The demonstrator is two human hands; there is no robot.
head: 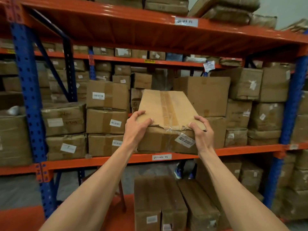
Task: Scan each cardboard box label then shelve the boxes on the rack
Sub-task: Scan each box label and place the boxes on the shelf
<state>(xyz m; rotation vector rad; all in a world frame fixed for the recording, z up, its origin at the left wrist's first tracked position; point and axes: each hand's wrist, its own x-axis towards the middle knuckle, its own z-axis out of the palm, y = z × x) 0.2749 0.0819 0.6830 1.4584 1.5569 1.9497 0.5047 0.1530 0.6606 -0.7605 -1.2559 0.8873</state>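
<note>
Left arm: extended forward and upward from the lower left, forearm bare, wrist bent slightly down.
Left hand: fingers curled over the near left corner of the cardboard box, thumb on the top face; it grips the box.
Right arm: extended forward and upward from the lower right, roughly mirroring the left.
Right hand: fingers hooked over the near right corner of the same box, thumb on the top edge; it grips the box.
Cardboard box: held at the front edge of the middle shelf of the rack, near its centre; top face tilted toward the camera, brown tape running along its length, near edge torn.
Barcode label: white, stuck askew on the front face of the box, just beside the right hand.
Shelf tag: white, on the orange front beam directly below the box.
Left stack: three labelled boxes piled at the shelf's left, just beside the held box.
Large box: stands behind and to the right of the held box.
Lower level boxes: boxes stand under the middle shelf.
</note>
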